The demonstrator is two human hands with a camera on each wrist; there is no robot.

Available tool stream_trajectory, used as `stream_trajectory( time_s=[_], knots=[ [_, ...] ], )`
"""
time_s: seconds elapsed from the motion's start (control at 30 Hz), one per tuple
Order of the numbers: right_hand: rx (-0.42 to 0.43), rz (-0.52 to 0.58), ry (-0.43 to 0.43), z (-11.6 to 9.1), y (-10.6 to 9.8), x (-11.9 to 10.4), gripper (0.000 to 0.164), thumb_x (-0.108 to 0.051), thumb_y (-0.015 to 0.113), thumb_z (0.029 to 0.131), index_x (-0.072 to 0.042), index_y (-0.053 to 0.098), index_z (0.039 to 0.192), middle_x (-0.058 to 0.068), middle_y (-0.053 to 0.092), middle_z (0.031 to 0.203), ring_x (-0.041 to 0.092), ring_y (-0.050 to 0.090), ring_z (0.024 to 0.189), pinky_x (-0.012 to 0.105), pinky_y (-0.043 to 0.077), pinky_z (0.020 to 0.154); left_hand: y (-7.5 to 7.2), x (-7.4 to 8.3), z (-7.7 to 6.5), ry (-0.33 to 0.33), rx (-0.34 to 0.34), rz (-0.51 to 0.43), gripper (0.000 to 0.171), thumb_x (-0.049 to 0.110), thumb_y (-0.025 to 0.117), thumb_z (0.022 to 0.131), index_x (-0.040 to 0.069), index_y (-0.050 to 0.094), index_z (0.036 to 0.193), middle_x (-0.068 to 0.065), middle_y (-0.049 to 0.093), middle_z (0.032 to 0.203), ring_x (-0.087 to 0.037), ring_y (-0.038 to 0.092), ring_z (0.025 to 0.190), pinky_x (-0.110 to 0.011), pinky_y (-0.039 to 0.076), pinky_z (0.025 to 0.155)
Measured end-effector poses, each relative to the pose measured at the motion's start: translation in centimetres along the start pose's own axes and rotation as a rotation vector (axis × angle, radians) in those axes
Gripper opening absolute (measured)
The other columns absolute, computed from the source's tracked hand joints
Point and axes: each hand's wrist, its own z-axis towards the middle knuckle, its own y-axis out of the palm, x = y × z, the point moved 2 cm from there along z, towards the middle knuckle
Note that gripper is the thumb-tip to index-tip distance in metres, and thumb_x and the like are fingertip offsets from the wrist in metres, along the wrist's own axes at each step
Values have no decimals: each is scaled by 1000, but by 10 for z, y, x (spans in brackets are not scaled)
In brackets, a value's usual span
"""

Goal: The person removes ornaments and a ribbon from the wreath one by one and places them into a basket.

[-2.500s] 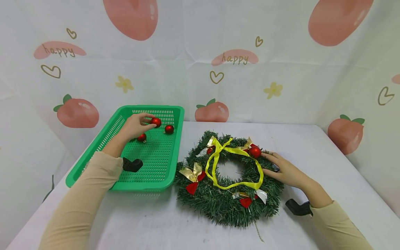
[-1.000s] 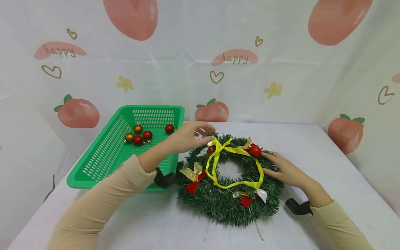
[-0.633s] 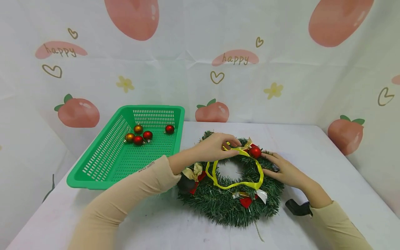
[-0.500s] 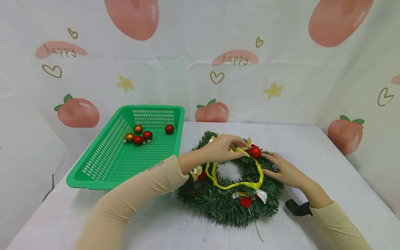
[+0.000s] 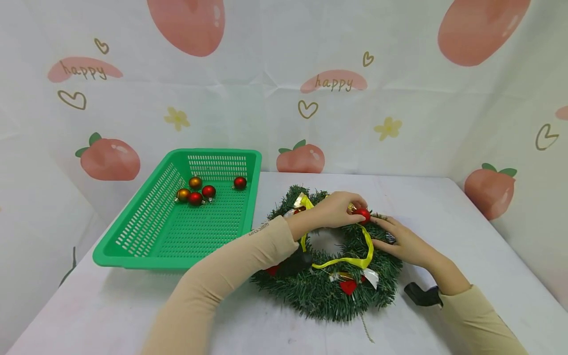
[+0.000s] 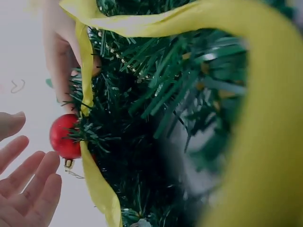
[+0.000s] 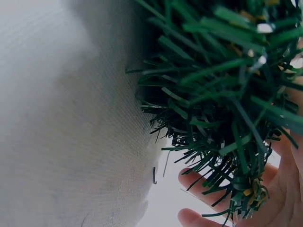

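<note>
A green tinsel Christmas wreath (image 5: 328, 298) lies on the table, with a yellow ribbon (image 5: 369, 251) looped over it and red, gold and white bows tucked in. At its upper right sits a red bauble (image 5: 362, 214). My left hand (image 5: 339, 209) reaches across the wreath to this bauble. In the left wrist view, the left hand's fingers (image 6: 40, 189) are spread, their tips close beside the red bauble (image 6: 65, 137) and its gold cap. My right hand (image 5: 408, 241) holds the wreath's right edge, fingers behind the sprigs in the right wrist view.
Left of the wreath stands a green plastic basket (image 5: 177, 261) with several red and gold baubles (image 5: 195, 198) inside. A thin cord (image 5: 367, 328) trails from the wreath's front. A white backdrop printed with peaches (image 5: 110, 159) hangs behind the white table (image 5: 426, 197).
Starting from a red bauble in the basket, my left hand has moved right, across the wreath to the bauble there. The bauble it held is back in the basket. My right hand stays put.
</note>
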Motion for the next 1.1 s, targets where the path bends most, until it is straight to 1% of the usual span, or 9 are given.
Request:
stream_trajectory(
  time_s=[0.1, 0.27, 0.4, 0.57, 0.8, 0.97, 1.1],
  knots=[
    [-2, 1, 0, 0, 0, 0, 60, -29, 60, 91, 5, 40, 137, 31, 40, 135, 51, 42, 122, 63, 42, 92, 4, -1, 6, -20, 1, 61, 35, 22, 59, 92, 10, 58, 125, -6, 63, 122, -16, 63, 103, -18, 50, 84],
    [1, 2, 1, 1, 0, 0, 60, -29, 60, 91, 4, 40, 138, 30, 40, 135, 50, 43, 122, 63, 42, 92, 10, -5, 15, -54, -20, 168, 40, 24, 59, 92, 12, 55, 130, -3, 61, 127, -14, 60, 110, -19, 50, 87],
    [-5, 8, 6, 1, 0, 0, 61, -30, 59, 91, 3, 40, 138, 30, 39, 136, 50, 42, 122, 63, 42, 92, 14, -7, 17, -74, -36, 202, 42, 26, 60, 92, 14, 54, 131, -3, 60, 127, -14, 60, 110, -19, 49, 88],
    [-2, 12, 2, 1, 0, -1, 60, -29, 60, 91, 3, 40, 138, 30, 40, 135, 50, 43, 122, 63, 42, 91, 15, -8, 16, -81, -24, 184, 40, 27, 61, 91, 14, 56, 128, -3, 62, 124, -14, 60, 110, -20, 49, 89],
    [-3, 9, 4, 1, 0, 0, 60, -29, 60, 91, 3, 40, 138, 30, 40, 135, 50, 43, 122, 63, 42, 92, 12, -7, 14, -81, -14, 156, 35, 26, 62, 90, 13, 58, 123, -4, 63, 119, -15, 61, 107, -21, 50, 87],
    [-6, 9, 10, 1, 0, 0, 60, -31, 60, 91, 1, 40, 138, 29, 40, 135, 50, 43, 122, 63, 42, 92, 12, -6, 14, -80, -21, 164, 38, 25, 62, 90, 12, 57, 125, -4, 63, 120, -14, 61, 106, -20, 50, 86],
    [-3, 8, 4, 1, 1, 0, 59, -30, 59, 92, 0, 40, 139, 28, 41, 135, 49, 43, 122, 63, 42, 92, 7, -4, 11, -63, 0, 162, 40, 24, 62, 90, 11, 56, 128, -4, 62, 122, -14, 61, 108, -19, 50, 86]
  ],
)
